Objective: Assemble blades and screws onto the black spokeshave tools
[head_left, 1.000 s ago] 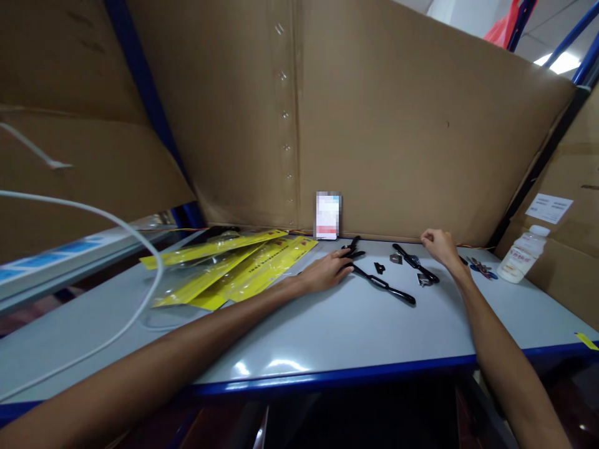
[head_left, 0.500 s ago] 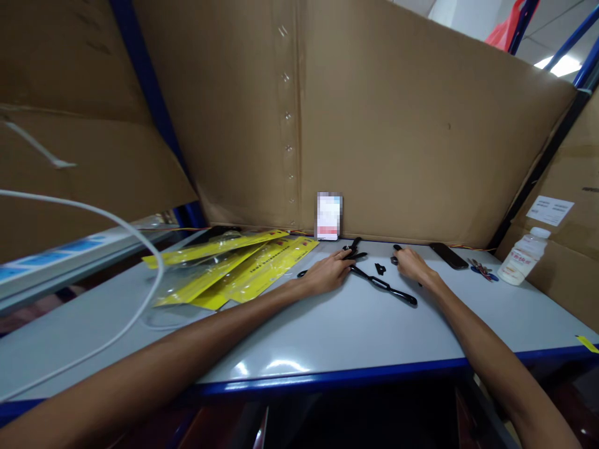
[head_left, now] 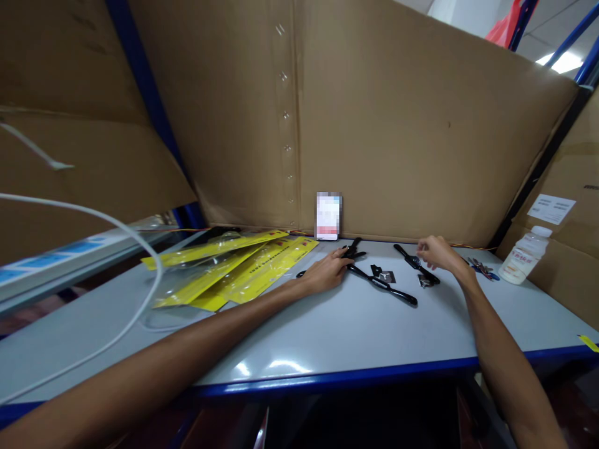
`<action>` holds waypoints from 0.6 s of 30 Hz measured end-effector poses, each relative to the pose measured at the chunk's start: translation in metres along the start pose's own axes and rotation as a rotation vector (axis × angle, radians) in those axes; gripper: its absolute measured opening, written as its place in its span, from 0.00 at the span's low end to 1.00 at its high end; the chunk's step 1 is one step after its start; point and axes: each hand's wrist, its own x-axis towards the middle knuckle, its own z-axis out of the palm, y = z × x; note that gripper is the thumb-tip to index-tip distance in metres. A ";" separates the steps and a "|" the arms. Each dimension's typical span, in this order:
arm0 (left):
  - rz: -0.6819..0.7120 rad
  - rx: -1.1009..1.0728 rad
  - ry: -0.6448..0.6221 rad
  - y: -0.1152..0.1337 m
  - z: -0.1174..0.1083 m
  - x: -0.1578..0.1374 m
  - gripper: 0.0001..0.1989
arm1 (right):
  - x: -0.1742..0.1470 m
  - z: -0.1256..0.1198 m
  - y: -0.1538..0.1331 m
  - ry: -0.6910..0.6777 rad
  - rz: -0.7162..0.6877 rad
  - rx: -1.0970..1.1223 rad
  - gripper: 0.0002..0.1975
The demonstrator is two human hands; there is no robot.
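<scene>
My left hand (head_left: 327, 271) lies over a black two-handled spokeshave (head_left: 357, 243), its fingers stretched out; the tool's middle is hidden under it. A second black spokeshave (head_left: 380, 282) with a slotted middle lies just right of that hand. Beside it are a small black part and a shiny metal plate (head_left: 388, 276). My right hand (head_left: 440, 252) is raised a little, fingers loosely bent and apart, beside a third spokeshave (head_left: 414, 262). Another small metal piece (head_left: 425, 281) lies by that tool's near handle.
Yellow-backed clear packages (head_left: 255, 268) lie on the left of the grey table (head_left: 299, 343). A lit phone (head_left: 328, 215) leans on the cardboard wall (head_left: 374, 125). Keys (head_left: 482, 267) and a white bottle (head_left: 524, 255) are at right. A white cable (head_left: 156, 268) loops across the left.
My right hand has let go of the third spokeshave and moved right, now covering the dark phone there. Metal pieces now show beside the spokeshaves. My left hand has barely moved.
</scene>
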 end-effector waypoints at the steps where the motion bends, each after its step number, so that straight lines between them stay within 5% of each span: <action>1: 0.000 0.003 -0.001 0.000 0.000 0.000 0.22 | -0.004 -0.002 0.002 -0.111 0.045 -0.020 0.05; 5: 0.026 0.016 -0.002 0.000 0.001 -0.001 0.22 | -0.017 0.005 -0.006 -0.364 0.158 -0.146 0.03; 11: 0.083 0.043 0.011 0.001 0.001 -0.004 0.22 | -0.016 0.025 -0.025 -0.395 0.068 -0.118 0.06; 18: 0.068 0.028 -0.028 0.005 -0.004 -0.006 0.23 | -0.009 0.041 -0.035 -0.435 -0.143 0.242 0.04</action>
